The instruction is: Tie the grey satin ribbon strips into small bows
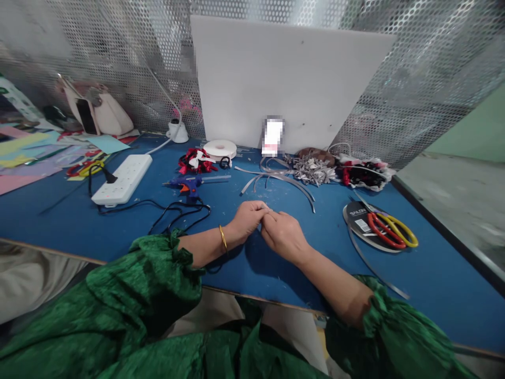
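My left hand and my right hand meet above the middle of the blue table, fingertips pinched together. Whatever lies between the fingers is too small and too covered to name. Just beyond the hands, several cut strips of grey ribbon are spread on the table. Behind them sits a pile of grey ribbon bows. A blue glue gun with a clear glue stick rests to the left of my left hand. Off to the right, scissors with red and yellow handles lie on a black ribbon spool.
A white power strip with a black plug and trailing cable occupies the left side. Red and black bows, a white ribbon roll and a lit phone stand along the back. A white board rises behind; coloured paper covers the far left.
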A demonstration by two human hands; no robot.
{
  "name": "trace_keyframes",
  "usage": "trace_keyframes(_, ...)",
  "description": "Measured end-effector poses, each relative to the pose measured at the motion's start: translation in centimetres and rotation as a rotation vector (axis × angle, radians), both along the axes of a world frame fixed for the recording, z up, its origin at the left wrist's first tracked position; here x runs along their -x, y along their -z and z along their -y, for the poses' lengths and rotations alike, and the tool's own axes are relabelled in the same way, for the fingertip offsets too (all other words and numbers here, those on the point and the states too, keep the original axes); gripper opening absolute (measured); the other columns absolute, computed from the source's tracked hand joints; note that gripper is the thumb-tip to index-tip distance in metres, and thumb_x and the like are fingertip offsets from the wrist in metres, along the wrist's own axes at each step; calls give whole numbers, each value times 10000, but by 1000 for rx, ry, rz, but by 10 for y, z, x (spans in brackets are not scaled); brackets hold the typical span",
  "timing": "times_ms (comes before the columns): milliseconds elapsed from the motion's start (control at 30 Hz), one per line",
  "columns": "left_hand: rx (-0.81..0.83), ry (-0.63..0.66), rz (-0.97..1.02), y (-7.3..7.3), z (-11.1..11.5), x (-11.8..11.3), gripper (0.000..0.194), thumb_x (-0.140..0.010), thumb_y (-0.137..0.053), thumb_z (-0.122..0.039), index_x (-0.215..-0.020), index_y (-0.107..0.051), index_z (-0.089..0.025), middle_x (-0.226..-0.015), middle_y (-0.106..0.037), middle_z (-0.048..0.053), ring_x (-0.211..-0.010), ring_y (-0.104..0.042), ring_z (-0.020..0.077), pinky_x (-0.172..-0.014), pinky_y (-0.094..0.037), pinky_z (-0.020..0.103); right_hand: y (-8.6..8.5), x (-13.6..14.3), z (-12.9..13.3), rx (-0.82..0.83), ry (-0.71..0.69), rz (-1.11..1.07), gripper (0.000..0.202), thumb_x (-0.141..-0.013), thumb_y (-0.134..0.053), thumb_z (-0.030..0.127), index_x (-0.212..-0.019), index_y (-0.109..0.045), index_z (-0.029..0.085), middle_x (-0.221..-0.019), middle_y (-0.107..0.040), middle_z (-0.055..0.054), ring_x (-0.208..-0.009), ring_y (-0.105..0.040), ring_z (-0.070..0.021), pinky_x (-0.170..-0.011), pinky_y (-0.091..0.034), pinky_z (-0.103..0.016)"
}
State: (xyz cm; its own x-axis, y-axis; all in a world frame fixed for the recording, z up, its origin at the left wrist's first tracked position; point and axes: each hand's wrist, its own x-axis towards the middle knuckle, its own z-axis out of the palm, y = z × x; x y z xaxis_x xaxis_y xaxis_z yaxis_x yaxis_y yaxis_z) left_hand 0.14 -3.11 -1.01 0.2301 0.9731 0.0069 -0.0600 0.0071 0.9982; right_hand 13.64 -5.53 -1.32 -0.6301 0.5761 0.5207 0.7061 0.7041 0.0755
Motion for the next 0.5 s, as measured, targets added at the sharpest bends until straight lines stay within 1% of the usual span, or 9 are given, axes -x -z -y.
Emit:
trace_keyframes(100,33,48,32,-7,-1,1,134,-648,-623,-247,-578,-592,-138,-595,-551,-11,-578,-424,87,-546,-308,217,-3,0,1,-16,3,-19,229,-913,-401,147,-729,-534,175,-704,-618,-58,-583,-474,-160,-611,-293,-314)
trace_keyframes(133,44,66,47,-10,-1,2,157,-661,-636,-262,-579,-586,-137,-571,-522,-21,-550,-399,76,-529,-292,214,-5,0,1,-28,19,-42,230,-916,-403,146,-729,-533,177,-704,-614,-55,-586,-474,-158,-614,-294,-313)
trace_keyframes(233,19,100,118,-16,-4,4,246,-728,-666,-372,-692,-628,-132,-546,-470,-38,-506,-371,64,-490,-256,212,-9,-2,0,-43,118,-173,263,-938,-402,162,-703,-516,193,-672,-588,-40,-593,-474,-156,-628,-299,-310)
trace_keyframes(333,-18,96,136,-17,-7,7,323,-792,-627,-441,-862,-664,-127,-580,-529,-21,-490,-392,61,-480,-265,212,-10,-7,-2,32,186,-319,297,-962,-405,208,-685,-512,204,-662,-577,-32,-616,-497,-154,-633,-320,-294)
trace_keyframes(433,-2,73,166,-14,-9,8,369,-826,-597,-457,-999,-626,-133,-612,-588,-8,-468,-419,62,-478,-298,210,-9,-10,-6,135,187,-424,263,-963,-413,222,-744,-557,206,-708,-605,-36,-665,-547,-153,-637,-352,-274)
trace_keyframes(500,9,49,183,-13,-10,8,399,-833,-588,-482,-1036,-594,-138,-626,-608,-6,-452,-426,61,-472,-310,210,-8,-12,-8,175,187,-468,245,-957,-419,217,-770,-577,208,-723,-615,-39,-683,-566,-156,-643,-370,-269)
